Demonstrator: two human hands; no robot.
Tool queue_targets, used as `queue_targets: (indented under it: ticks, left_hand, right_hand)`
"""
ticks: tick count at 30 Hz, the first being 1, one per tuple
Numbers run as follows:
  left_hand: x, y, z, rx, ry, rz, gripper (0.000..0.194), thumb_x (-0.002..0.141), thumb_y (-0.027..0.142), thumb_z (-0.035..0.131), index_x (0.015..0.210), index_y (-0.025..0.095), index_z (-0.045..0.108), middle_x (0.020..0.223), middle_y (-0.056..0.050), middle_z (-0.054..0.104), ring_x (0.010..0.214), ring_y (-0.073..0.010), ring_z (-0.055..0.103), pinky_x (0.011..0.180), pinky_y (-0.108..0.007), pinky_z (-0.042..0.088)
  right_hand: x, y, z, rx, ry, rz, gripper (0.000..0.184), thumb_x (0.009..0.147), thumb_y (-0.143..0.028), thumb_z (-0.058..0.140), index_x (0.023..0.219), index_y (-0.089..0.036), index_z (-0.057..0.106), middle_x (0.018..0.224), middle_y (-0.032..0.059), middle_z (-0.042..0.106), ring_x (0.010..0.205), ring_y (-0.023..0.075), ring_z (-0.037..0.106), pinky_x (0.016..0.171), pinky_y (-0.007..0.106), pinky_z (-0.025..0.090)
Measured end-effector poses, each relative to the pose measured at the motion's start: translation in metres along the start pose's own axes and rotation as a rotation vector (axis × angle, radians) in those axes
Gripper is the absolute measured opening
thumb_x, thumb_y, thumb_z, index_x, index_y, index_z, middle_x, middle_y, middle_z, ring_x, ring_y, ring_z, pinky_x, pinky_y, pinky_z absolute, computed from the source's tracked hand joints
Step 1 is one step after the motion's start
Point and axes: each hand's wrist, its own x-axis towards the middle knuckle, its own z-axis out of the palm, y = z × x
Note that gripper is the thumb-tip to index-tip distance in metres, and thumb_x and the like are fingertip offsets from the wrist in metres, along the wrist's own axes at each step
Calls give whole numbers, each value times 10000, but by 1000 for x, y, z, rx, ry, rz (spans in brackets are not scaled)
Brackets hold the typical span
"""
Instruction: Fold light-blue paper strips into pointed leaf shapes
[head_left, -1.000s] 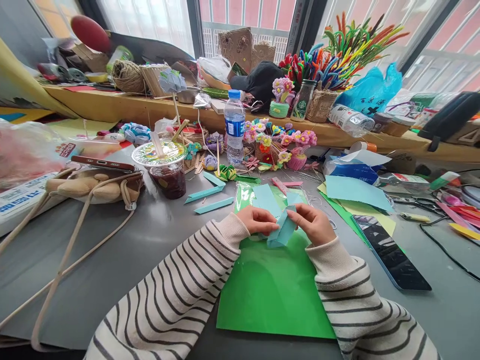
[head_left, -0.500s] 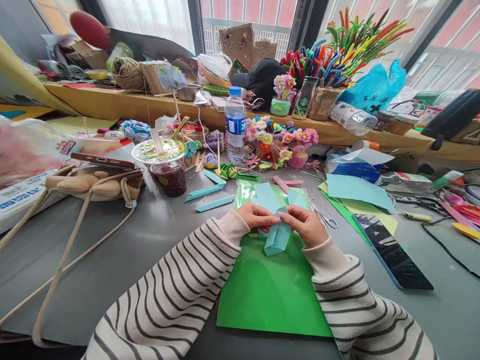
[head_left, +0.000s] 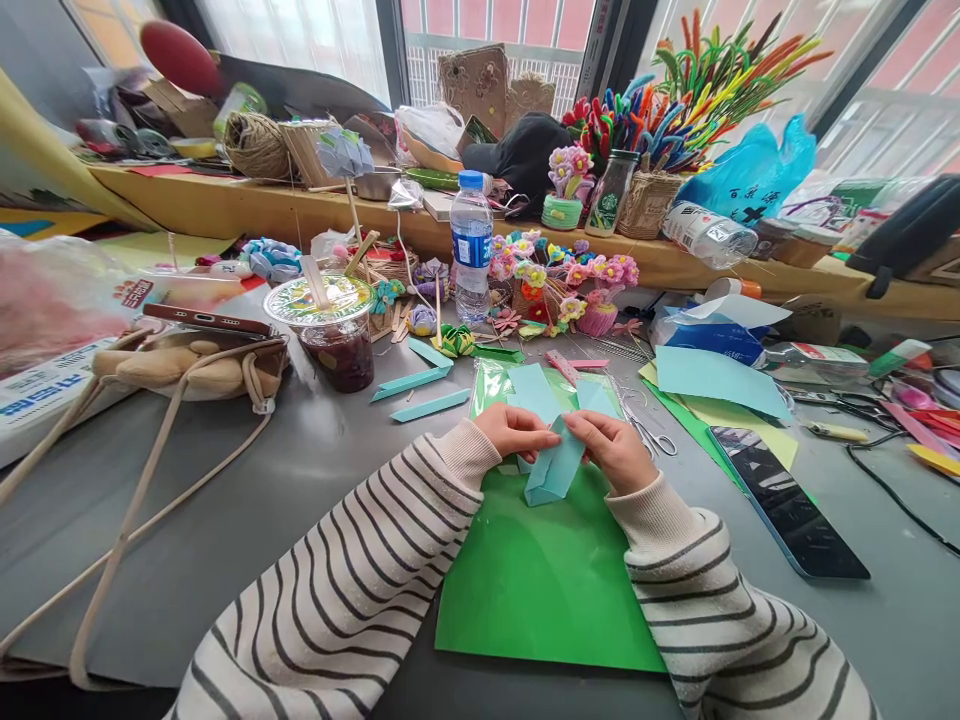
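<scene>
Between my two hands is a light blue strip of folded paper (head_left: 553, 476), its lower end angled down to the left. My left hand (head_left: 517, 432) pinches the upper left edge of the paper with thumb and fingertips. On the other side, my right hand (head_left: 613, 448) grips the upper right edge, thumb on top. Both sit above a green sheet in a clear sleeve (head_left: 551, 590). More light blue paper pieces (head_left: 534, 390) lie on the sleeve just behind my hands. Folded blue strips (head_left: 430, 406) rest to the left.
A cup of dark drink (head_left: 337, 350) and a water bottle (head_left: 471, 255) stand behind. Scissors (head_left: 658, 440), a phone (head_left: 787, 505) and blue paper (head_left: 720, 382) lie to the right. A bag with long cords (head_left: 195, 370) is at the left.
The folded paper has turned slightly in my fingers, its lower end swinging a little left and up. Both hands keep their grip in nearly the same place.
</scene>
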Motion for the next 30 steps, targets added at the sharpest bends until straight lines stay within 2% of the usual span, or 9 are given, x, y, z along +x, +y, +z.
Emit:
queue_targets:
  ticks: [5, 8, 16, 24, 30]
  left_hand:
    - [1, -2, 0, 33, 7, 6, 277, 494, 361, 640, 523, 101, 546, 397, 48, 456, 393, -38, 424, 432, -176, 325]
    - [2, -3, 1, 55, 5, 4, 282, 494, 370, 637, 535, 104, 551, 395, 51, 452, 392, -36, 415, 429, -175, 319]
    - [0, 0, 1, 73, 0, 9, 289, 497, 378, 635, 514, 109, 530, 400, 55, 437, 393, -35, 407, 419, -173, 312]
    - [1, -2, 1, 78, -8, 27, 266, 519, 348, 632, 513, 106, 523, 400, 53, 439, 392, -33, 403, 427, -173, 314]
    - [-1, 2, 1, 61, -13, 13, 272, 511, 347, 635, 497, 100, 522, 409, 43, 452, 397, -36, 403, 430, -181, 318]
  right_hand:
    - [-1, -2, 4, -101, 108, -32, 298, 545, -411, 611, 497, -155, 467, 459, -63, 316, 445, 58, 287, 414, 207, 243]
    - [-1, -2, 7, -117, 139, -26, 297, 548, -408, 610, 495, -156, 461, 467, -61, 307, 452, 61, 277, 419, 213, 227]
    - [-2, 0, 7, -80, 138, -32, 280, 555, -397, 608, 499, -155, 481, 465, -54, 323, 457, 70, 270, 439, 225, 206]
    - [-1, 0, 9, -60, 116, -65, 252, 583, -373, 601, 534, -143, 507, 491, -44, 369, 480, 73, 306, 463, 226, 238]
    - [0, -2, 5, -26, 67, -14, 285, 601, -418, 563, 530, -147, 515, 453, -53, 341, 427, 57, 283, 413, 217, 210]
